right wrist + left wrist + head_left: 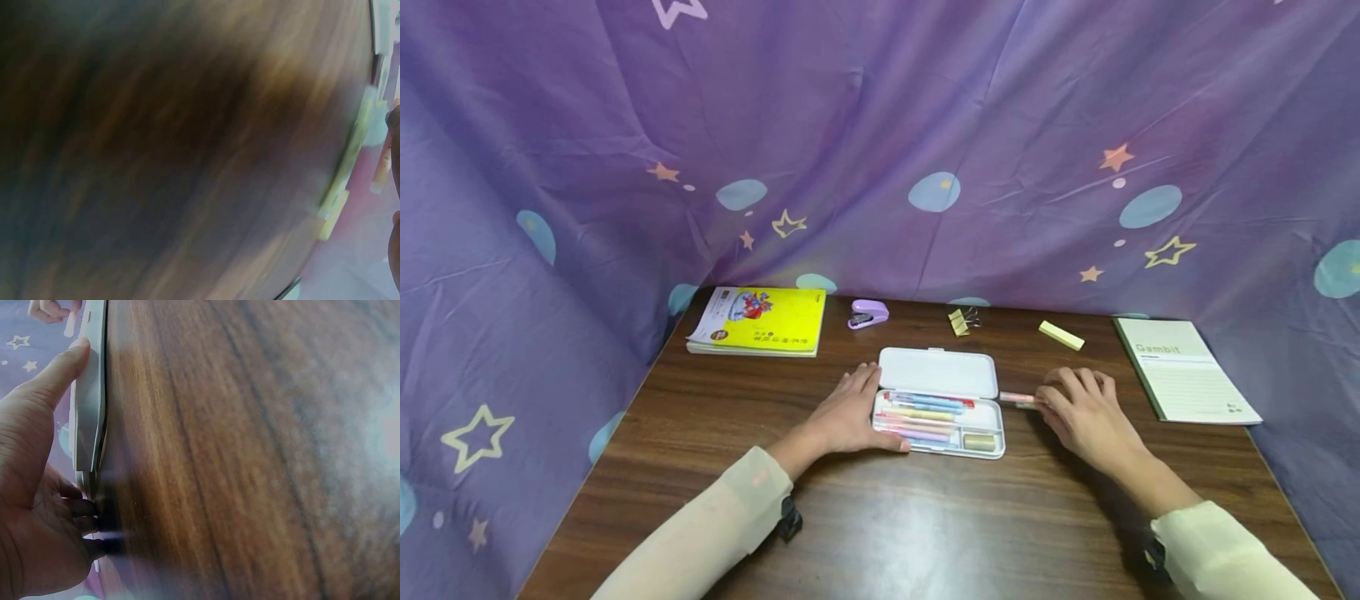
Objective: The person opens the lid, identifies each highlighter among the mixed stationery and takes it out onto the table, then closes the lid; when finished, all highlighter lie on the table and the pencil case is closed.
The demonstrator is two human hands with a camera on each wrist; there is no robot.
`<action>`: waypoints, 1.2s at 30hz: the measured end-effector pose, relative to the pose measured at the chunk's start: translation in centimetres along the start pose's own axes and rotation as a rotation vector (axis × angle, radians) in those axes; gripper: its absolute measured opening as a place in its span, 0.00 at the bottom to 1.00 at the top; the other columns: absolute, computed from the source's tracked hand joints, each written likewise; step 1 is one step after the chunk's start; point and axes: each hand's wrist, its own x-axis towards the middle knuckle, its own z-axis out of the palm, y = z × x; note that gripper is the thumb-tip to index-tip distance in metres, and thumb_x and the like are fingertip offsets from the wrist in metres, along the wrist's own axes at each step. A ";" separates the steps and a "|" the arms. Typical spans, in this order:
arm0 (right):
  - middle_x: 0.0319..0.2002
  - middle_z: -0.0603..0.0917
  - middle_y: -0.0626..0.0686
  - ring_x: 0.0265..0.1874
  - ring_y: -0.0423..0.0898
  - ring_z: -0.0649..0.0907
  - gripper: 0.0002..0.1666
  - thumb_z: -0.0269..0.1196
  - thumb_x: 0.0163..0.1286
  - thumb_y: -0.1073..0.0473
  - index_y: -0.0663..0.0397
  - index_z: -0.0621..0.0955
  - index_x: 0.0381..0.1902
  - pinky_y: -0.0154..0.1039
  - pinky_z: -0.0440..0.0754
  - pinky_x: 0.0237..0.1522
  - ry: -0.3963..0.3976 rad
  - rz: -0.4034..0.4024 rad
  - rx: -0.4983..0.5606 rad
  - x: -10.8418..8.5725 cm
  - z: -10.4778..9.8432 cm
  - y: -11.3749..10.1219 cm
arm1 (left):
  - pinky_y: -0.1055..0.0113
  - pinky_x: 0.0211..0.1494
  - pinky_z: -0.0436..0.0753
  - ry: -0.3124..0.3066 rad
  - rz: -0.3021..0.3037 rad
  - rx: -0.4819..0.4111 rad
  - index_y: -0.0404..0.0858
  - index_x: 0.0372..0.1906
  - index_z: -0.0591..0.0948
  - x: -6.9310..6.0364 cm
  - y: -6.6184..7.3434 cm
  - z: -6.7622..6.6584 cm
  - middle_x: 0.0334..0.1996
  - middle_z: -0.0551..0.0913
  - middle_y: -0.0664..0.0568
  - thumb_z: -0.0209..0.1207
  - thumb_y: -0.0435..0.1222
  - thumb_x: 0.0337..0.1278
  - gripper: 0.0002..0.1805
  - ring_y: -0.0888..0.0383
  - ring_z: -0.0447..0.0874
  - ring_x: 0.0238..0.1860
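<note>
Right hand (1088, 421) pinches a pen (1017, 398); left hand (847, 415), spread, touches the case (936, 372).
The pen looks light, stiff and maybe slippery; its middle seems best to hold.

pale cream sleeves (703, 525) that you wear over both forearms, plain cuffs (765, 485), small black pieces (789, 518) beneath them, your hands (842, 414) bare

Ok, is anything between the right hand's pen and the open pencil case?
Nothing visible: the pen in the right hand is close beside the pencil case, with no object between. The left hand is at the case's opposite side.
</note>
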 end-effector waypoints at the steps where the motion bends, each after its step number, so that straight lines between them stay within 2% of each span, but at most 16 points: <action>1: 0.55 0.82 0.60 0.51 0.65 0.80 0.16 0.75 0.63 0.60 0.53 0.85 0.48 0.72 0.75 0.52 0.002 0.002 0.001 -0.3 0.0 0.2 | 0.49 0.96 0.44 0.001 -0.001 0.000 0.33 0.91 0.47 0.0 0.0 0.0 0.92 0.47 0.37 0.75 0.73 0.49 0.79 0.43 0.41 0.93; 5: 0.54 0.83 0.61 0.50 0.66 0.80 0.12 0.66 0.71 0.55 0.53 0.86 0.47 0.72 0.74 0.51 0.022 0.002 -0.002 -1.1 -0.2 0.8 | 0.49 0.96 0.44 0.003 -0.003 -0.001 0.34 0.91 0.47 -0.1 0.0 0.0 0.92 0.46 0.38 0.75 0.73 0.49 0.79 0.44 0.41 0.93; 6: 0.53 0.83 0.61 0.49 0.66 0.80 0.12 0.63 0.76 0.52 0.54 0.86 0.46 0.72 0.74 0.50 0.032 0.000 -0.006 -1.2 -0.2 0.9 | 0.49 0.96 0.44 0.003 -0.003 -0.001 0.34 0.91 0.47 -0.1 0.0 0.0 0.92 0.46 0.38 0.75 0.73 0.49 0.79 0.43 0.41 0.93; 10: 0.50 0.82 0.60 0.47 0.66 0.81 0.28 0.48 0.90 0.41 0.53 0.86 0.43 0.72 0.74 0.49 0.053 -0.009 -0.021 -1.9 -0.2 1.1 | 0.49 0.96 0.44 0.004 -0.005 0.003 0.33 0.91 0.47 -0.1 0.0 0.0 0.92 0.46 0.38 0.75 0.74 0.48 0.80 0.43 0.41 0.93; 12: 0.48 0.82 0.59 0.47 0.67 0.81 0.34 0.42 0.92 0.38 0.53 0.86 0.43 0.72 0.74 0.48 0.055 -0.014 -0.030 -2.2 -0.1 1.2 | 0.49 0.96 0.44 0.004 -0.008 0.004 0.33 0.91 0.47 -0.2 0.0 0.0 0.92 0.46 0.38 0.75 0.74 0.48 0.80 0.43 0.41 0.93; 14: 0.48 0.82 0.59 0.47 0.67 0.81 0.34 0.41 0.92 0.38 0.52 0.86 0.43 0.73 0.75 0.48 0.051 -0.021 -0.035 -2.4 0.0 1.2 | 0.50 0.96 0.44 0.002 -0.012 0.003 0.34 0.91 0.47 -0.2 0.0 -0.1 0.92 0.46 0.38 0.75 0.74 0.48 0.80 0.44 0.41 0.93; 17: 0.48 0.82 0.59 0.47 0.67 0.80 0.27 0.47 0.89 0.42 0.52 0.85 0.43 0.74 0.75 0.48 0.038 -0.025 -0.042 -2.7 0.2 1.3 | 0.49 0.96 0.44 0.003 -0.012 0.002 0.34 0.91 0.47 -0.2 -0.1 0.1 0.92 0.46 0.38 0.75 0.74 0.48 0.80 0.44 0.41 0.93; 20: 0.49 0.82 0.60 0.48 0.68 0.80 0.18 0.55 0.78 0.47 0.53 0.85 0.44 0.74 0.75 0.48 0.025 -0.027 -0.045 -3.0 0.4 1.5 | 0.48 0.96 0.45 0.004 -0.007 0.000 0.33 0.91 0.47 -0.1 -0.1 0.2 0.92 0.47 0.37 0.74 0.74 0.48 0.80 0.43 0.42 0.93; 23: 0.50 0.81 0.61 0.48 0.69 0.80 0.15 0.61 0.68 0.51 0.53 0.85 0.45 0.74 0.75 0.48 0.013 -0.025 -0.048 -3.2 0.5 1.6 | 0.48 0.96 0.45 0.001 -0.004 -0.002 0.33 0.91 0.47 -0.2 -0.1 0.2 0.92 0.47 0.37 0.74 0.74 0.49 0.79 0.43 0.42 0.93; 33: 0.49 0.81 0.60 0.48 0.68 0.80 0.12 0.68 0.66 0.54 0.52 0.86 0.44 0.74 0.75 0.49 -0.002 -0.011 -0.056 -2.9 0.6 1.5 | 0.49 0.96 0.46 0.000 -0.004 0.004 0.33 0.91 0.48 -0.1 -0.1 0.2 0.92 0.47 0.37 0.74 0.75 0.48 0.80 0.43 0.41 0.93; 36: 0.48 0.81 0.60 0.48 0.68 0.80 0.11 0.67 0.67 0.53 0.52 0.86 0.43 0.74 0.75 0.49 0.007 -0.011 -0.052 -2.8 0.5 1.6 | 0.49 0.96 0.45 -0.001 -0.004 0.007 0.34 0.91 0.47 -0.1 -0.1 0.2 0.92 0.47 0.38 0.73 0.76 0.48 0.80 0.44 0.41 0.93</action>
